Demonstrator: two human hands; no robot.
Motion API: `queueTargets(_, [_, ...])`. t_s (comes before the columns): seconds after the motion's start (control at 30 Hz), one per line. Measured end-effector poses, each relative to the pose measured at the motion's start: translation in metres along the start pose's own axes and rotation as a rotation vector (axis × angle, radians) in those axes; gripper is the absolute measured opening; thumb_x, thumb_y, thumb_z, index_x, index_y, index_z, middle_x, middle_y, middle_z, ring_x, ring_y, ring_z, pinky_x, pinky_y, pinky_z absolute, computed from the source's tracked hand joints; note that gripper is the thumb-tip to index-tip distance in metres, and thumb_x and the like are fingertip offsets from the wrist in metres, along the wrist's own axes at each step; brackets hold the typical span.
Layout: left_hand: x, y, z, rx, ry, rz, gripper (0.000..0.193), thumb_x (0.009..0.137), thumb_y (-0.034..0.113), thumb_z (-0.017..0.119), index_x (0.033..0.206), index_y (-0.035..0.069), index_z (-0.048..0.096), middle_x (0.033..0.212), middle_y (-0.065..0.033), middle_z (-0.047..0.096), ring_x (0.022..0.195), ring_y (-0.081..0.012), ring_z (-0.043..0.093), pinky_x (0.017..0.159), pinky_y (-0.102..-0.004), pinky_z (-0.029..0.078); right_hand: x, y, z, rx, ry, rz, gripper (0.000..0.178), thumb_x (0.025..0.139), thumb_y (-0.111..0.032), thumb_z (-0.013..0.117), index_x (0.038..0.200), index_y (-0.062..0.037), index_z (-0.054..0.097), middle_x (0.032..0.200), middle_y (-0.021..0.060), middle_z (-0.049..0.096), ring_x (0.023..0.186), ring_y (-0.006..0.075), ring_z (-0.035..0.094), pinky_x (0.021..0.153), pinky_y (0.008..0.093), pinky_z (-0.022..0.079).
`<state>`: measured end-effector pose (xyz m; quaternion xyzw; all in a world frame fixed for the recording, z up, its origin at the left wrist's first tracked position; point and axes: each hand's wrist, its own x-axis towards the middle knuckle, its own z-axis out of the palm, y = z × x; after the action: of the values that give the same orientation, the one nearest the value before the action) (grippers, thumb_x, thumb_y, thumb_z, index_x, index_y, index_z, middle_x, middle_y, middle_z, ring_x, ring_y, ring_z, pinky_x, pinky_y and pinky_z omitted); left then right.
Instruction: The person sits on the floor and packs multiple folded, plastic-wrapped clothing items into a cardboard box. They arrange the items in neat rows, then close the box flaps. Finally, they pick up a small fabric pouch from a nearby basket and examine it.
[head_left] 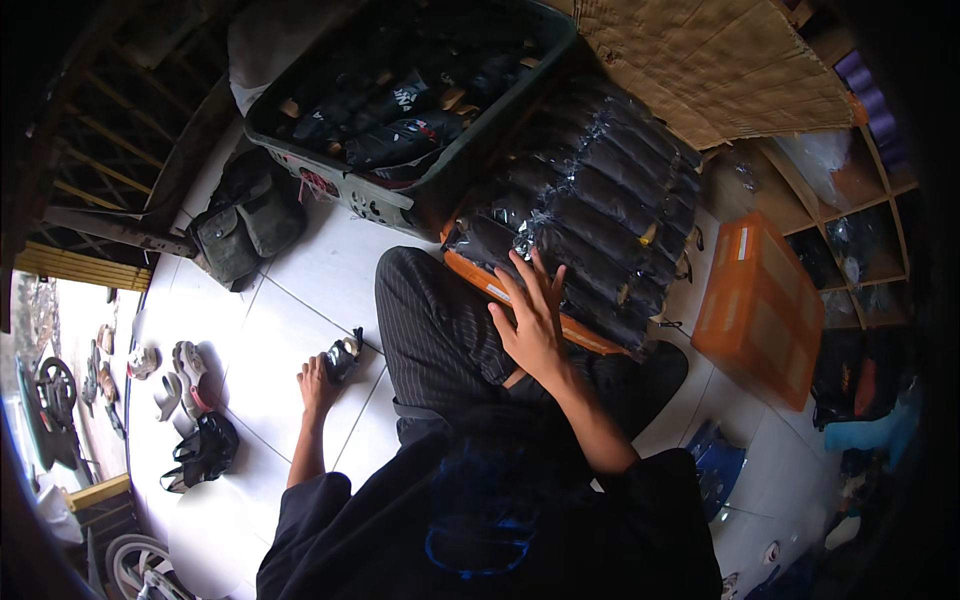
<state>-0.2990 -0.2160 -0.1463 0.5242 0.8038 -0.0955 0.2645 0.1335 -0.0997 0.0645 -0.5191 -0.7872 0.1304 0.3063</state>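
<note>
Might shift far-right long black plastic-wrapped bundles point(598, 220) by brushing with splayed, empty right hand point(533, 332); cannot tell hold of half-curled left hand point(314, 386) on small dark shiny packet point(344, 360).

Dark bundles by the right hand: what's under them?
An orange edge shows along their near side; the bundles hide whatever else lies beneath.

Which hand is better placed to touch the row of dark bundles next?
Right, probably: the right hand is spread open at the near side of the dark bundles; the left hand is low over the tiled floor, at a small dark item.
</note>
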Motion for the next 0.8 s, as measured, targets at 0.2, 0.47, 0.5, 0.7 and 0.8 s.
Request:
queueTargets(0.2, [-0.037,0.069,-0.05,-0.422,0.472,0.237,0.058,0.064,0.023,0.08,0.108,0.0,0.051,0.1,-0.02,0.058,0.095,-0.0399,0.057,0.081,-0.0466,0.048,-0.018,-0.003,-0.002,0.125,0.05,0.051,0.039,0.09,-0.014,0.062,0.127,-0.003,0.055,0.14,0.0142,0.045,0.134,0.0373,0.04,0.113,0.0653,0.015])
queueTargets(0.47, [-0.13,0.248,-0.15,-0.897,0.259,0.455,0.064,0.076,0.029,0.082,0.116,-0.002,0.043,0.101,-0.0176,0.063,0.089,-0.0237,0.063,0.076,-0.0348,0.051,-0.044,-0.043,0.02,1.372,-0.42,0.448,0.062,0.093,-0.016,0.065,0.144,0.0008,0.034,0.137,0.0157,0.049,0.121,0.0238,0.054,0.103,0.0358,0.043])
queueTargets(0.5, [-0.132,0.266,-0.149,-1.045,0.226,0.48,0.06,0.081,0.027,0.078,0.119,-0.002,0.043,0.104,-0.0169,0.062,0.092,-0.0225,0.063,0.078,-0.0339,0.051,-0.043,-0.042,0.017,1.215,-0.32,0.368,0.064,0.092,-0.015,0.066,0.145,0.0012,0.032,0.138,0.0154,0.048,0.123,0.0237,0.052,0.105,0.0357,0.041])
queueTargets(0.7, [-0.129,0.33,-0.151,-1.187,0.075,0.661,0.044,0.093,0.018,0.066,0.127,0.002,0.044,0.112,-0.011,0.057,0.099,-0.0159,0.057,0.083,-0.0275,0.047,-0.035,-0.015,-0.018,1.064,-0.029,0.333,0.07,0.09,-0.008,0.067,0.146,0.0029,0.026,0.137,0.0159,0.048,0.13,0.0236,0.045,0.108,0.0361,0.036])
queueTargets(0.8, [-0.136,0.357,-0.161,-1.19,0.052,0.764,0.043,0.091,0.015,0.068,0.126,0.002,0.045,0.111,-0.0102,0.058,0.099,-0.0149,0.057,0.084,-0.027,0.047,-0.032,-0.004,-0.035,1.119,0.035,0.336,0.067,0.09,-0.006,0.066,0.144,0.0028,0.028,0.133,0.0159,0.051,0.129,0.023,0.047,0.107,0.0358,0.037])
